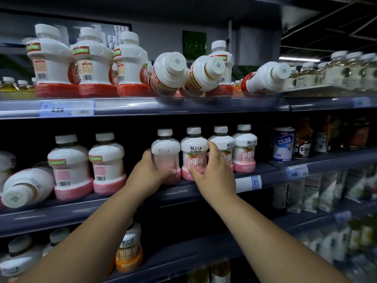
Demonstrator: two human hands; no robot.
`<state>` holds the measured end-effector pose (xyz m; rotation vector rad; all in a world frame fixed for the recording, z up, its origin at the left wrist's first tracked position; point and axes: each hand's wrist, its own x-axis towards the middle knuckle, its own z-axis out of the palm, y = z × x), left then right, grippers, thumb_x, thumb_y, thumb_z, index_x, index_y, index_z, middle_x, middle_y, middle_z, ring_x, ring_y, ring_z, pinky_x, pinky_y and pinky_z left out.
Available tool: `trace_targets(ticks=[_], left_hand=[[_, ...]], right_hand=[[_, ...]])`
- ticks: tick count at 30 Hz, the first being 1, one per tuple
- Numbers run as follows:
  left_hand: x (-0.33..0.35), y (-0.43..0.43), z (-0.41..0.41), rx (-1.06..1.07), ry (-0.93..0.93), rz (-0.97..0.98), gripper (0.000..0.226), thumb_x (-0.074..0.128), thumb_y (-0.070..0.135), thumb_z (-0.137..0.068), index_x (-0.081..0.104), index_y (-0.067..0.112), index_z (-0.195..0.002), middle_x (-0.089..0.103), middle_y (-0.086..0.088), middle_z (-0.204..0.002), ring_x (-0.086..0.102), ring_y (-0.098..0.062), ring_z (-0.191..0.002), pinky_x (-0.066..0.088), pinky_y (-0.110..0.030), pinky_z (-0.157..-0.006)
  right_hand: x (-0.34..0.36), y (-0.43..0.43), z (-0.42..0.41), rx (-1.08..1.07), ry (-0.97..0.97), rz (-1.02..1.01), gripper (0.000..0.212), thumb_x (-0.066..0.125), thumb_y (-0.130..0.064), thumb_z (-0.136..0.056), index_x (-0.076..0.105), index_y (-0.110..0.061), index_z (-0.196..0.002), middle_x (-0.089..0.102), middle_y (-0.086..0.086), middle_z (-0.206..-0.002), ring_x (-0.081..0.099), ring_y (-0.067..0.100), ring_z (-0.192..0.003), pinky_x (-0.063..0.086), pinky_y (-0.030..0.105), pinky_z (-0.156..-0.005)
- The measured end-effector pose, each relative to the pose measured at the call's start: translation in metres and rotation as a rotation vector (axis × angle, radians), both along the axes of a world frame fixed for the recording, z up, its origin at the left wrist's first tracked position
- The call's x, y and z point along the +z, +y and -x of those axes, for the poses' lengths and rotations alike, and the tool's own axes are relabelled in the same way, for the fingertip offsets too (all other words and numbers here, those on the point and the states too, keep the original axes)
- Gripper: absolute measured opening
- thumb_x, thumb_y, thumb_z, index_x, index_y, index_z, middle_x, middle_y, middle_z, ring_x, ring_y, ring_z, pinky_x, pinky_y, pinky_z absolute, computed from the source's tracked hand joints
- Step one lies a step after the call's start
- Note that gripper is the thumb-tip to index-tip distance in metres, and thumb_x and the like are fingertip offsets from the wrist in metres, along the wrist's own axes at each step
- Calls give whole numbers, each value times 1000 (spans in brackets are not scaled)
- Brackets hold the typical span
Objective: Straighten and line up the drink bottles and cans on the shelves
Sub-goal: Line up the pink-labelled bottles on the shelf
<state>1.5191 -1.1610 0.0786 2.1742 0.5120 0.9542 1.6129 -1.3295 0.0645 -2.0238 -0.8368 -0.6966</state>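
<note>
On the middle shelf (61, 213) stand several white bottles with pink bases. My left hand (150, 176) grips one upright pink bottle (165, 152) low on its body. Right beside it, my right hand (212, 170) grips the neighbouring pink bottle (193, 150), its label facing me. Two more pink bottles (243, 148) stand upright to their right. Further left, two pink bottles (107, 162) stand with their backs turned out, and one pink bottle (26, 188) lies on its side, cap toward me. On the top shelf (183, 107), three red-based bottles (169, 74) lie tipped over.
Upright red-based bottles (89, 64) fill the top shelf's left part. A blue-and-white can (283, 144) and dark bottles (303, 139) stand on the middle shelf to the right. An orange-based bottle (129, 248) stands on the lower shelf. White pouches (326, 193) hang at lower right.
</note>
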Motion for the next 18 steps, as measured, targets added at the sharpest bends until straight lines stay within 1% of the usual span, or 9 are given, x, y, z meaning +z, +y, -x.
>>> trace_targets(ticks=[3,6,9,11,12,13,15,16,18], left_hand=[[-1,-2,4,-9,5,-13,56,87,34,-70,50,23,-111,64,11,-98,62,-13,-92,48,-33,-84],[-1,-5,8,-14,20,-22,53,84,34,-74,51,25,-113,66,9,-103,62,-12,-94,46,-31,-83],[0,-7,12,1,48,-53,50,81,37,-76,52,27,-115,67,11,-105,63,-10,-95,45,-28,-82],[2,-11,16,9,52,-94,49,80,37,-76,53,30,-116,66,15,-105,62,-4,-94,44,-20,-77],[3,-12,19,19,34,-126,52,80,36,-75,53,31,-119,65,16,-107,62,-3,-97,44,-16,-77],[3,-12,24,41,12,-167,58,81,34,-74,52,30,-125,64,13,-115,61,-5,-105,44,-16,-83],[3,-8,36,112,-20,-229,77,83,31,-75,45,22,-141,57,2,-133,55,-13,-121,43,-26,-100],[4,-7,45,133,-34,-229,80,83,29,-76,43,20,-145,54,-2,-136,53,-14,-122,43,-30,-104],[0,-2,67,146,-69,-201,77,82,25,-77,44,21,-143,54,-1,-134,55,-13,-119,47,-35,-103]], right_hand=[[-5,-3,0,-9,-12,-16,84,74,-44,-83,31,-19,-151,48,2,-144,45,23,-132,37,38,-109],[-10,-12,-11,-30,-42,-113,69,78,-39,-80,48,-15,-138,56,4,-128,52,26,-118,43,42,-102],[-8,-20,-19,12,-25,-233,56,78,-30,-80,55,-13,-128,58,5,-119,53,25,-110,46,47,-97],[-6,-17,-15,126,-48,-221,51,77,-26,-80,56,-15,-125,55,0,-117,52,21,-110,44,38,-99],[-6,-12,-10,201,-60,-202,51,77,-24,-80,56,-16,-125,53,-4,-117,51,17,-110,41,29,-99],[-5,-6,-4,280,-69,-189,51,77,-22,-80,56,-17,-126,52,-7,-117,51,14,-110,39,23,-97],[-4,10,8,410,-55,-168,52,75,-22,-82,55,-17,-129,50,-9,-120,51,11,-110,42,24,-96],[-3,17,14,456,-47,-153,53,75,-23,-82,54,-17,-130,50,-9,-121,51,11,-111,45,27,-96],[-1,34,27,523,-66,-155,52,76,-20,-80,56,-16,-128,51,-7,-118,53,13,-108,44,26,-95]])
